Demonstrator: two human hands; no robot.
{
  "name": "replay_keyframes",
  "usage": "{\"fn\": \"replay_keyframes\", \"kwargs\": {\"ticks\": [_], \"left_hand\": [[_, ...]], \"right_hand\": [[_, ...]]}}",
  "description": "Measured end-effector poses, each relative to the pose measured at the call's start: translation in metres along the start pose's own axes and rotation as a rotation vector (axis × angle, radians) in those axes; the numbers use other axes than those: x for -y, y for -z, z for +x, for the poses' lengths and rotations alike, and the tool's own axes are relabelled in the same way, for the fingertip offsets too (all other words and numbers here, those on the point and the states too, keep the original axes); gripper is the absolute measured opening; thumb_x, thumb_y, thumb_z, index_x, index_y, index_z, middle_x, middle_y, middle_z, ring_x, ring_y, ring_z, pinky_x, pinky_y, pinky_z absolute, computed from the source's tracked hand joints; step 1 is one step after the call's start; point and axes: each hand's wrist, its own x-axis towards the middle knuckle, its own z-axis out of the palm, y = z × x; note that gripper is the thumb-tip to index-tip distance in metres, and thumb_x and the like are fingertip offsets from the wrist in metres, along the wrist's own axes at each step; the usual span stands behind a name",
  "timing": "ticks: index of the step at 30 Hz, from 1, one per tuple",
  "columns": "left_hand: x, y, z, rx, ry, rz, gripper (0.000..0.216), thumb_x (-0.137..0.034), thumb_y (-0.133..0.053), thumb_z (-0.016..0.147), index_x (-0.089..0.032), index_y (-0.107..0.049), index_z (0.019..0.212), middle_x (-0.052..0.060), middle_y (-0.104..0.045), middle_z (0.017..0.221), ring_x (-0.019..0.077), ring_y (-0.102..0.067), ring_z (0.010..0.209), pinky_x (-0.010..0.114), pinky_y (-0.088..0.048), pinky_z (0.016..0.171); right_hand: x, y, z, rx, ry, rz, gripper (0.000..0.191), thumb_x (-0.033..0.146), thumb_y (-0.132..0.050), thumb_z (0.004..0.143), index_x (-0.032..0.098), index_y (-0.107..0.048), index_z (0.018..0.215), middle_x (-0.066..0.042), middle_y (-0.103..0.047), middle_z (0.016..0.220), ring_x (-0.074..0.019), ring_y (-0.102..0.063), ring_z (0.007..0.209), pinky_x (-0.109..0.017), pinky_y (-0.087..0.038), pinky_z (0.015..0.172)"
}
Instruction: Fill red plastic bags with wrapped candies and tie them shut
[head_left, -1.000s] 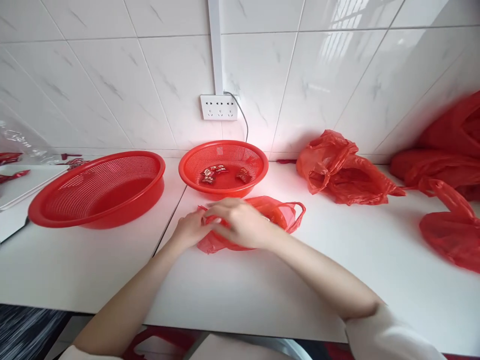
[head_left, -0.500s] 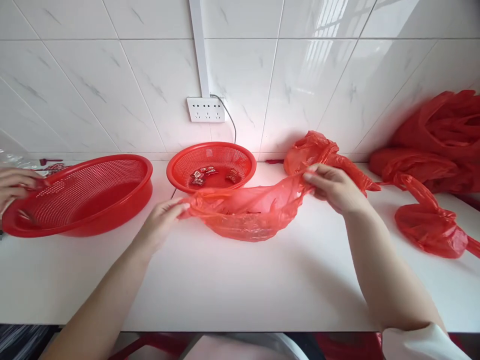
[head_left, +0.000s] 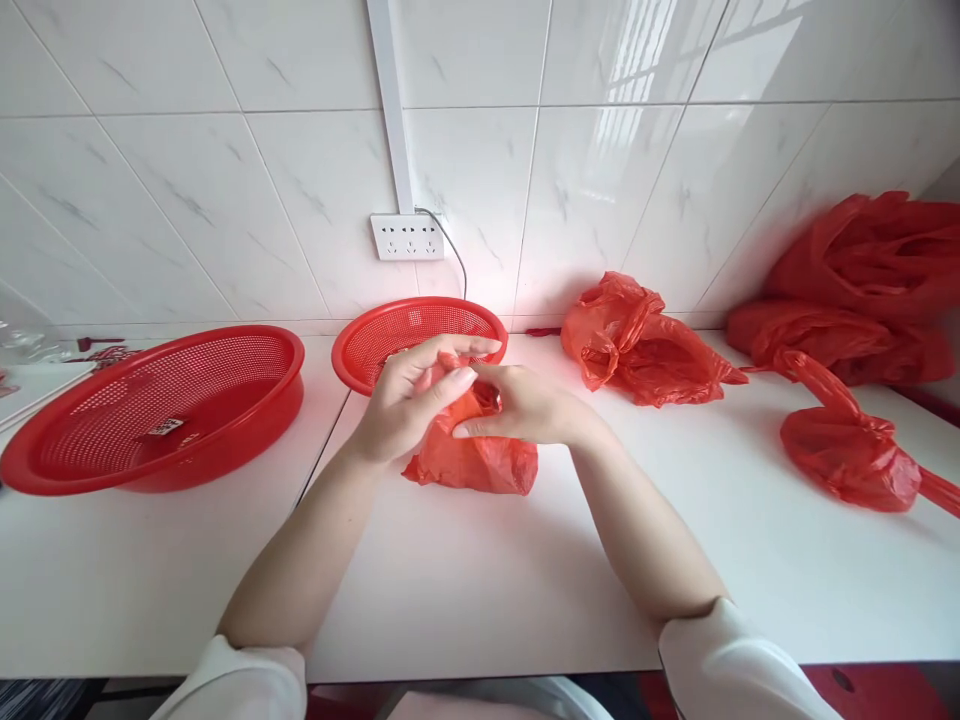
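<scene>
A small red plastic bag (head_left: 480, 462) rests on the white counter (head_left: 480, 580), bunched up at its top. My left hand (head_left: 409, 400) and my right hand (head_left: 525, 405) meet over it, fingers pinching the bag's gathered top and handles. Just behind the hands stands a small red perforated basket (head_left: 390, 330); its contents are hidden by my hands.
A large red perforated basket (head_left: 225, 420) with one small wrapped item (head_left: 165, 427) sits at the left. Tied red bags lie at back centre (head_left: 645, 345) and right (head_left: 851, 450), with a heap of red bags (head_left: 862, 290) in the corner. A wall socket (head_left: 406, 237) is above the baskets.
My hands, spread wide stretching the bag half a second ago, have come together over it, bunching it small. Another person's hand at the large basket's left edge is gone; a small item now lies inside.
</scene>
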Motion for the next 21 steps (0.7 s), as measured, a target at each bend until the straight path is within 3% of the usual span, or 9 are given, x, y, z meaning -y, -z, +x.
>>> {"fn": "replay_keyframes", "kwargs": {"ticks": [1, 3, 5, 7, 9, 11, 14, 18, 21], "left_hand": [[0.002, 0.0, -0.002, -0.033, -0.037, 0.075, 0.017, -0.036, -0.061, 0.085, -0.019, -0.06, 0.082, 0.008, -0.065, 0.115, 0.0245, -0.06, 0.11, 0.041, -0.047, 0.096], [0.005, 0.005, -0.004, -0.12, -0.059, 0.22, 0.022, -0.039, -0.062, 0.083, -0.021, -0.059, 0.094, 0.008, -0.064, 0.114, 0.0231, -0.06, 0.106, 0.04, -0.045, 0.097], [0.011, 0.011, -0.003, -0.119, 0.007, 0.355, 0.035, -0.043, -0.067, 0.079, -0.022, -0.057, 0.106, 0.008, -0.062, 0.117, 0.0246, -0.059, 0.108, 0.04, -0.044, 0.096], [0.021, 0.014, -0.001, 0.05, 0.13, 0.415, 0.048, -0.042, -0.072, 0.074, -0.025, -0.057, 0.116, 0.007, -0.061, 0.122, 0.0274, -0.057, 0.114, 0.04, -0.045, 0.096], [0.035, 0.011, 0.001, 0.265, 0.235, 0.355, 0.06, -0.039, -0.075, 0.07, -0.029, -0.055, 0.126, 0.006, -0.061, 0.127, 0.0289, -0.055, 0.12, 0.039, -0.045, 0.096], [0.049, 0.007, 0.002, 0.379, 0.308, 0.252, 0.057, -0.039, -0.072, 0.075, -0.03, -0.055, 0.128, 0.005, -0.061, 0.129, 0.0287, -0.054, 0.122, 0.038, -0.046, 0.097], [0.062, 0.007, 0.001, 0.337, 0.472, 0.183, 0.04, -0.046, -0.059, 0.084, -0.031, -0.063, 0.121, 0.003, -0.064, 0.126, 0.0281, -0.057, 0.119, 0.038, -0.048, 0.094], [0.061, 0.02, 0.003, 0.197, 0.59, 0.093, 0.04, -0.045, -0.064, 0.081, -0.03, -0.065, 0.118, 0.004, -0.065, 0.123, 0.028, -0.059, 0.116, 0.039, -0.049, 0.093], [0.06, 0.029, 0.007, 0.146, 0.554, 0.028, 0.04, -0.037, -0.073, 0.074, -0.025, -0.067, 0.112, 0.006, -0.068, 0.115, 0.0276, -0.06, 0.112, 0.042, -0.047, 0.096]], "right_hand": [[-0.003, -0.003, 0.002, 0.0, -0.007, 0.001, 0.019, 0.037, -0.065, 0.079, 0.019, -0.063, 0.084, 0.004, -0.049, 0.065, -0.0101, -0.043, 0.057, -0.025, -0.035, 0.052], [-0.009, -0.004, 0.004, -0.095, -0.009, 0.049, 0.023, 0.036, -0.059, 0.084, 0.018, -0.057, 0.07, 0.005, -0.044, 0.061, -0.009, -0.038, 0.056, -0.025, -0.032, 0.052], [-0.012, 0.0, 0.004, -0.227, -0.002, 0.137, 0.023, 0.038, -0.06, 0.084, 0.018, -0.056, 0.072, 0.004, -0.046, 0.064, -0.0094, -0.04, 0.058, -0.025, -0.034, 0.053], [-0.011, 0.002, 0.005, -0.278, 0.033, 0.24, 0.022, 0.039, -0.062, 0.083, 0.018, -0.058, 0.078, 0.003, -0.051, 0.069, -0.0107, -0.045, 0.062, -0.026, -0.039, 0.057], [-0.009, 0.002, 0.004, -0.244, 0.099, 0.326, 0.02, 0.039, -0.064, 0.082, 0.019, -0.059, 0.082, 0.002, -0.053, 0.073, -0.0112, -0.048, 0.065, -0.026, -0.043, 0.061], [-0.006, 0.004, 0.003, -0.201, 0.149, 0.373, 0.021, 0.038, -0.068, 0.08, 0.02, -0.061, 0.09, 0.002, -0.052, 0.074, -0.011, -0.049, 0.066, -0.026, -0.045, 0.061], [-0.008, 0.018, -0.005, -0.299, 0.141, 0.36, 0.028, 0.038, -0.071, 0.079, 0.022, -0.062, 0.1, 0.003, -0.049, 0.071, -0.01, -0.049, 0.061, -0.024, -0.044, 0.055], [-0.029, 0.058, -0.025, -0.757, 0.048, 0.162, 0.024, 0.04, -0.068, 0.082, 0.023, -0.061, 0.098, 0.001, -0.057, 0.075, -0.0114, -0.055, 0.062, -0.025, -0.046, 0.057], [-0.047, 0.082, -0.042, -0.721, -0.233, -0.113, 0.037, 0.051, -0.06, 0.084, 0.024, -0.061, 0.109, -0.005, -0.066, 0.09, -0.0175, -0.063, 0.072, -0.031, -0.05, 0.061]]}}
